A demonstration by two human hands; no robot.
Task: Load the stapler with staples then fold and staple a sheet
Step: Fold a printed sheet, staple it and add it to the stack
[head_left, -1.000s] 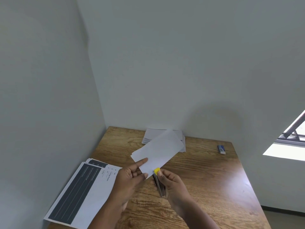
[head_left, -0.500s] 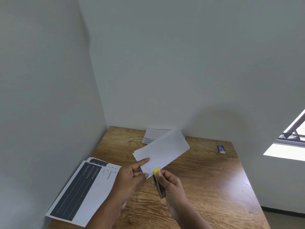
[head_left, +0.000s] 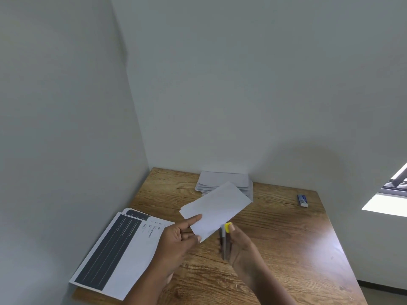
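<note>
The left hand [head_left: 178, 241] pinches a folded white paper sheet [head_left: 214, 211]; the right hand [head_left: 239, 244] grips a slim yellow-tipped metal stapler [head_left: 225, 238], seemingly just clear of the sheet's edge.

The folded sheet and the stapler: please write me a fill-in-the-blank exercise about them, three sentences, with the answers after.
1. The left hand pinches the folded white sheet and holds it ____ the wooden table.
2. The right hand grips a slim stapler with a ____ tip.
3. The printed pages lie on the person's ____ side.

Answers: above; yellow; left
</note>
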